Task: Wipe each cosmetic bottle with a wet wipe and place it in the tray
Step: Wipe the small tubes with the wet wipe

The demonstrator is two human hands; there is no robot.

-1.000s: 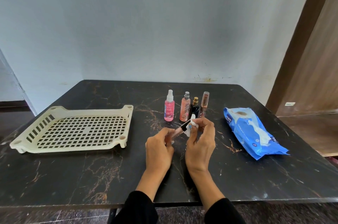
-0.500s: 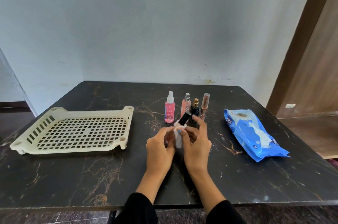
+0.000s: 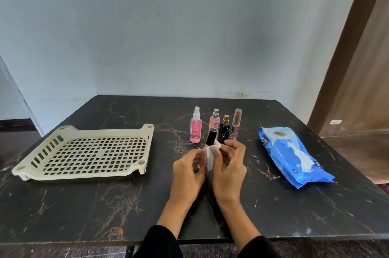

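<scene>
Bottle (image 3: 211, 136) with black cap stands near upright above the worktop (image 3: 105, 205), long axis vertical, cap up and tilted slightly away. Left hand (image 3: 187, 171) fingers curl round its lower body; right hand (image 3: 228, 165) fingers pinch the wet wipe (image 3: 210, 157) against it. Wipe pack (image 3: 294, 156) print reads "mee" in part.

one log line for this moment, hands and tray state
step: wiping | left hand: holds bottle | right hand: holds wipe on it | tray: no bottles | four bottles standing
</scene>
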